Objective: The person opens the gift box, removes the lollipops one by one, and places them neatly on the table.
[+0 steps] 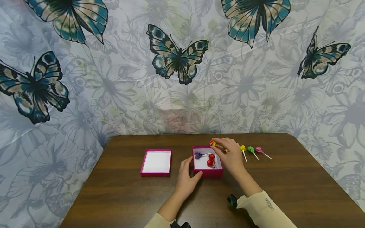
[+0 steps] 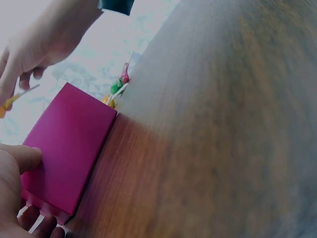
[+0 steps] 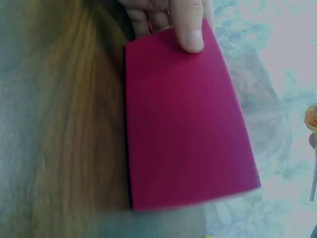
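Observation:
A magenta box with a white inside stands on the table. In it lie a purple lollipop and two red lollipops. My left hand holds the box at its front left corner, thumb on the front wall and fingers along the left side. Over the box's back right part, my right hand pinches a lollipop in a red and yellow wrapper, its stick pointing right. A yellow wrapper shows between the fingers of that hand, mostly hidden.
A magenta lid, white inside up, lies left of the box. To the right, a yellow lollipop, a green lollipop and a pink lollipop lie in a row on the brown table. A butterfly-patterned cloth hangs behind.

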The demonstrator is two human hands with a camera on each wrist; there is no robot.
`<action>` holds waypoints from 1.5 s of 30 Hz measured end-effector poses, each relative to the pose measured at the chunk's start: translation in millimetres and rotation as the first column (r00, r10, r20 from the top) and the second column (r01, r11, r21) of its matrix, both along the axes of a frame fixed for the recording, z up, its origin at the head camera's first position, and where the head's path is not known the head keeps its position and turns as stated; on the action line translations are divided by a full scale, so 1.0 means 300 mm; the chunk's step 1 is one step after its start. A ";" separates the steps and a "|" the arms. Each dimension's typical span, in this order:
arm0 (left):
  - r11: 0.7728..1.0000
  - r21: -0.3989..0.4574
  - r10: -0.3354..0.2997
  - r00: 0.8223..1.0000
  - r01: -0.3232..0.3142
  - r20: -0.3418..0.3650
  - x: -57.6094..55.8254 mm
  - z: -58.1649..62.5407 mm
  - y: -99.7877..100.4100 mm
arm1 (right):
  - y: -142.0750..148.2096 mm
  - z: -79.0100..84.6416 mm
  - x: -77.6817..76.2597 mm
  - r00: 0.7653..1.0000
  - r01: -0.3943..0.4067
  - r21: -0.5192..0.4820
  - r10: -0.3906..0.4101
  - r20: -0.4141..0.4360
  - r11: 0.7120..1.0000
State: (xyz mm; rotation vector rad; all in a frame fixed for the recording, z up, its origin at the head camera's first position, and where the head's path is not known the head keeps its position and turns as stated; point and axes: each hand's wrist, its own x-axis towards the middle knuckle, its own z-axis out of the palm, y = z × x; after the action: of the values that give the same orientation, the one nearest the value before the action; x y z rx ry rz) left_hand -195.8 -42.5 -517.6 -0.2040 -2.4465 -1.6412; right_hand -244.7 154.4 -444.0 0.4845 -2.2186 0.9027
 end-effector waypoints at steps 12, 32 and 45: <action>1.000 0.011 -0.003 1.000 0.003 0.003 -0.003 0.000 -0.003 | 0.137 -0.005 0.036 0.998 0.056 -0.089 -0.057 -0.002 0.994; 1.000 0.012 -0.005 1.000 0.005 0.001 0.001 -0.002 -0.003 | 0.387 -0.081 0.093 0.950 0.312 -0.142 -0.307 0.051 0.939; 1.000 0.015 -0.006 1.000 0.006 0.003 -0.005 -0.004 -0.003 | 0.487 -0.118 0.132 0.859 0.494 -0.169 -0.451 0.241 0.853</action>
State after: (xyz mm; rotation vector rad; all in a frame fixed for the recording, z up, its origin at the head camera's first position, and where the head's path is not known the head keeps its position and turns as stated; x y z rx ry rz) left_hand -197.4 -43.3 -518.9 -0.2071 -2.4376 -1.6626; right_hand -205.2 300.5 -479.3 -0.2704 -2.2175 0.9390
